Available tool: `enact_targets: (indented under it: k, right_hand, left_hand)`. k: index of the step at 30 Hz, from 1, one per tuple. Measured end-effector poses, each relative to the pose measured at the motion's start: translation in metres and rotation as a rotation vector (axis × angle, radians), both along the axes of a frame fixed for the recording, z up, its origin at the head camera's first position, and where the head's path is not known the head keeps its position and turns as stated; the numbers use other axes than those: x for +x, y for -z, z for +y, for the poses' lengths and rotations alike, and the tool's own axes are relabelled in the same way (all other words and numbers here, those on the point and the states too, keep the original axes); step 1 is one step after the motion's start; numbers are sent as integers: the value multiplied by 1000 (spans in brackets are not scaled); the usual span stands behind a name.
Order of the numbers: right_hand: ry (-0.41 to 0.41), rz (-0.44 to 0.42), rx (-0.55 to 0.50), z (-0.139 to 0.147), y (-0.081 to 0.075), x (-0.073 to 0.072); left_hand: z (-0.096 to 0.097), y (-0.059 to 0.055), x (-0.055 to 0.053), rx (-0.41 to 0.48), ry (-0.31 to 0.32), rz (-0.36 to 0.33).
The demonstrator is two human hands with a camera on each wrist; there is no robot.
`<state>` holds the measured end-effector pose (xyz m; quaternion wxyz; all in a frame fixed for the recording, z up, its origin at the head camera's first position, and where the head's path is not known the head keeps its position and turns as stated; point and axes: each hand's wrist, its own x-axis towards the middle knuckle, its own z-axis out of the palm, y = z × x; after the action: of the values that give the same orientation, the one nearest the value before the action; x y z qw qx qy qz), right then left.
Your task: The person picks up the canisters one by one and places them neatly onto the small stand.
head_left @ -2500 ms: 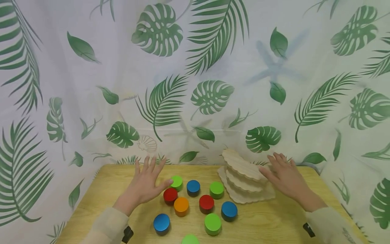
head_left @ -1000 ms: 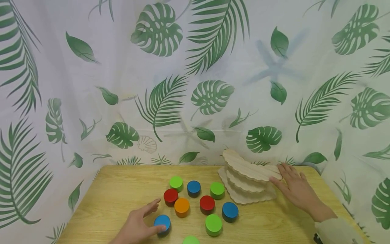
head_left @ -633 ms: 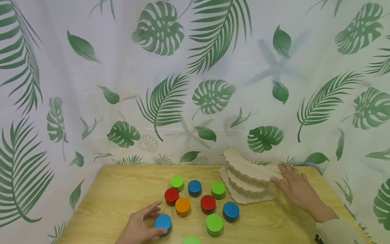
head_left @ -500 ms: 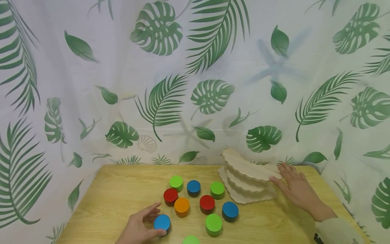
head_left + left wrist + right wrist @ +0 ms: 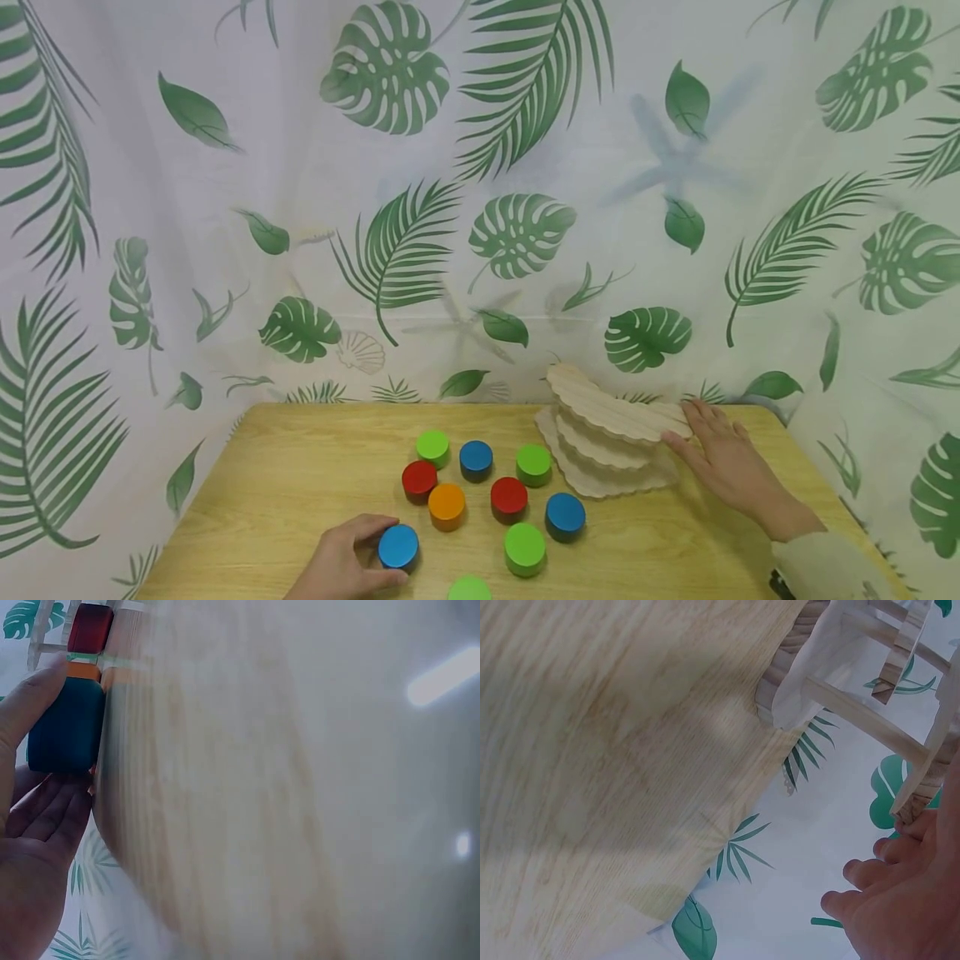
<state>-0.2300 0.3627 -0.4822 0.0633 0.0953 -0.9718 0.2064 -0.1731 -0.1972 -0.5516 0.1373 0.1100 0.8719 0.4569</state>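
My left hand (image 5: 341, 560) pinches a blue round block (image 5: 398, 546) at the front left of the table, thumb on its near side and fingers on its far left side. The left wrist view shows the same blue block (image 5: 66, 726) between thumb and fingers. My right hand (image 5: 731, 462) holds the right end of the top tier of a wooden tiered stand (image 5: 615, 412) with scalloped edges. In the right wrist view, fingers (image 5: 870, 874) lie at the end of the stand's tier (image 5: 922, 784); the thumb is hidden there.
Several round blocks stand mid-table, among them an orange block (image 5: 447, 507), a red block (image 5: 509, 500), a blue block (image 5: 565, 517) and a green block (image 5: 524, 549). Another green block (image 5: 469, 588) is cut off by the frame. A leaf-print curtain (image 5: 480, 208) backs the wooden table (image 5: 300, 450).
From spread above the table, my left hand came down and nearer to the front blue block and closed round it. My right hand moved onto the stand's top tier and stayed there.
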Motion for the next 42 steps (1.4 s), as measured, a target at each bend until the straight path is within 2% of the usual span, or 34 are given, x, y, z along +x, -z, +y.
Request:
enact_targets:
  k: [7,13,16,23,29,34,42]
  right_hand:
    - [-3,-9,0,-1,-1,-1]
    - [-2,-13,9,-2,-1,-1]
    - [-3,-16,9,-1,0,-1]
    - [-15,-29,7,-1,1,0]
    - [-23,-36,-12,-1,0,0]
    - [-21,-44,-11,0,0,0]
    - [-18,-35,-6,1,1,0]
  left_hand:
    - [1,-4,1,10,-16,9]
    - [5,-9,-4,70,-11,29]
    - [9,-13,-8,88,-22,63]
    - [19,-24,-16,58,-44,144]
    - [31,-31,-28,42,-52,205]
    - [47,-36,-38,85,-24,277]
    - [81,-52,-58,140,23,307]
